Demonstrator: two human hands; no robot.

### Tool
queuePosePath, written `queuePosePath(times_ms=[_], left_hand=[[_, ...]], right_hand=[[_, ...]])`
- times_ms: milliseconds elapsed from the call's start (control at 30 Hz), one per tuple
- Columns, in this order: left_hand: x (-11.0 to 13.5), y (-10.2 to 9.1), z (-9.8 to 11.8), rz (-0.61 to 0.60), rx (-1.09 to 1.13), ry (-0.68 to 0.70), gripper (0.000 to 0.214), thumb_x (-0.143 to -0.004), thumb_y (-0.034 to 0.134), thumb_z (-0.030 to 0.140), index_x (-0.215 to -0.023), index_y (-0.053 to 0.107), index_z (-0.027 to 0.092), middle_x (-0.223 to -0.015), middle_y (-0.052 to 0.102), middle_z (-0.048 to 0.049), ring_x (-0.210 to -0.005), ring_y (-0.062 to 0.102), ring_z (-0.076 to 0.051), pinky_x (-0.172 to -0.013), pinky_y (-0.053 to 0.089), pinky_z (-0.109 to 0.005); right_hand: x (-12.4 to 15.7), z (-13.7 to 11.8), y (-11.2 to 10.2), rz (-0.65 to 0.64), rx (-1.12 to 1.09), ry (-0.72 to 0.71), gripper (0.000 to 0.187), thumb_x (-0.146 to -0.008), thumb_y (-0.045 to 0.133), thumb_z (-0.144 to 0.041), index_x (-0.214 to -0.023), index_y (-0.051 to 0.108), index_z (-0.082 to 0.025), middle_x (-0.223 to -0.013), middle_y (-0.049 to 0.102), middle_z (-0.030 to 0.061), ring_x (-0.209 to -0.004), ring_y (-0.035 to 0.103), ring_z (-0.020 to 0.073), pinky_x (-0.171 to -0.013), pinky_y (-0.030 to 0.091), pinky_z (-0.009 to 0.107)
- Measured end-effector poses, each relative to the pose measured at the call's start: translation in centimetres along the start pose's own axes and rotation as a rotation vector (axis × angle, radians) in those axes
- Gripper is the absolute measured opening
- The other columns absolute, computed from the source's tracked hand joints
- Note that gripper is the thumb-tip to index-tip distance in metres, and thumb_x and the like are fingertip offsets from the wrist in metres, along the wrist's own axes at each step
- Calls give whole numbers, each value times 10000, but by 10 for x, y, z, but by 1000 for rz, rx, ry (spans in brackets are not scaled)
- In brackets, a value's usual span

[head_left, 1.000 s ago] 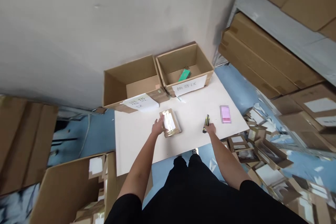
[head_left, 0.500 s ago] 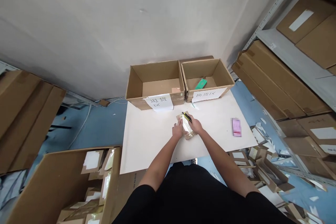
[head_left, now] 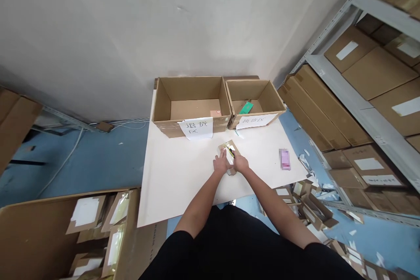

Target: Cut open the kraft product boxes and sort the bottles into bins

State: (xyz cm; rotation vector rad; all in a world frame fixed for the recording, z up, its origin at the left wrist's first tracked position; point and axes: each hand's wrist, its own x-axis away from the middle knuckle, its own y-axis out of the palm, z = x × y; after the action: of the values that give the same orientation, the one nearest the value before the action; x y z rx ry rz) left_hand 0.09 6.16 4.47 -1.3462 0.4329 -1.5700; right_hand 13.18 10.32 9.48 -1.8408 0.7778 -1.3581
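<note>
A small taped cardboard parcel (head_left: 229, 147) lies in the middle of the white table (head_left: 177, 175). My left hand (head_left: 221, 163) rests on its left side with fingers laid flat, steadying it. My right hand (head_left: 241, 163) is closed round a black and yellow utility knife (head_left: 231, 152), whose tip is on top of the parcel. Both hands nearly touch over the parcel's near end, which they hide.
Two open cartons with paper labels stand at the table's far edge: a large one (head_left: 192, 104) and a smaller one (head_left: 254, 100) holding a green item (head_left: 246, 107). A pink object (head_left: 284, 159) lies at the right. A carton of parcels (head_left: 95, 227) sits lower left; shelving and scattered boxes fill the right.
My right hand picked up the knife from the table and brought it left onto the parcel. My left hand stayed on the parcel. The camera view shifted.
</note>
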Motion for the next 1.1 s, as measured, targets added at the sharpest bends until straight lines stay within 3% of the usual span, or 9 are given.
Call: queuePosePath(times_ms=[167,300,500,600,767,833,900,1000,1100], left_hand=[[2,-2,-1,26,8,-5,1106,-832,658,738,-1702,48,432,-1807,15,39,-1404,435,-405,-1050,487,-494],[2,-3,1,33,18,-17,1109,-825,683,702,-1700,55,433,-1807,26,37,-1410,429,-409,-1045,485,-487],[0,-4,-2,44,0,7,1095,-828,670,706,-1705,85,409,-1807,23,22,-1390,442,-415,-1038,484,-486],[2,2,3,81,-13,-1,1061,-864,603,725,-1713,72,373,-1808,10,4,-1389,441,-426,-1042,482,-509],[10,21,47,99,-18,-129,980,-959,463,665,-1724,77,189,-1796,12,-151,-1371,513,-424,-1069,485,-523],[12,22,67,41,-16,-166,973,-973,421,661,-1710,123,99,-1773,66,-239,-1333,573,-417,-1030,516,-498],[10,17,78,-33,-28,-154,913,-987,389,663,-1674,266,74,-1721,254,-277,-1324,597,-413,-997,537,-481],[2,5,76,-55,-115,25,759,-986,478,620,-1595,453,168,-1604,498,-224,-1428,517,-409,-1086,486,-499],[-4,2,63,-67,-247,318,858,-865,733,553,-1624,408,319,-1719,361,-113,-1592,270,-406,-1235,329,-546]], right_hand=[[35,15,-14,-61,82,17,620,-963,604,-204,-1560,459,-286,-1211,747,128,-1080,729,293,-811,489,315],[79,40,-6,-177,141,54,593,-941,568,-139,-1509,502,-295,-1184,746,130,-1022,738,290,-762,480,306],[111,54,10,-99,54,108,571,-929,553,-129,-1483,521,-263,-1110,754,147,-1008,728,309,-781,474,327],[121,65,20,57,-217,145,513,-950,564,-208,-1457,517,-273,-990,756,92,-908,728,269,-748,484,305],[134,87,47,272,-1066,390,548,-969,514,-561,-1411,454,-243,-652,641,-53,-455,561,168,-487,454,256],[134,94,52,345,-1309,469,547,-927,567,-641,-1274,511,-221,-661,656,-33,-412,519,144,-433,428,247],[131,104,50,388,-1456,498,455,-908,633,-630,-1093,544,-224,-743,707,27,-461,579,148,-436,452,249],[126,123,38,340,-1604,510,297,-920,682,-469,-977,505,-237,-885,751,83,-621,724,194,-508,549,272],[121,143,26,229,-1689,511,237,-921,656,-299,-1037,458,-241,-896,754,77,-692,776,227,-572,610,311]])
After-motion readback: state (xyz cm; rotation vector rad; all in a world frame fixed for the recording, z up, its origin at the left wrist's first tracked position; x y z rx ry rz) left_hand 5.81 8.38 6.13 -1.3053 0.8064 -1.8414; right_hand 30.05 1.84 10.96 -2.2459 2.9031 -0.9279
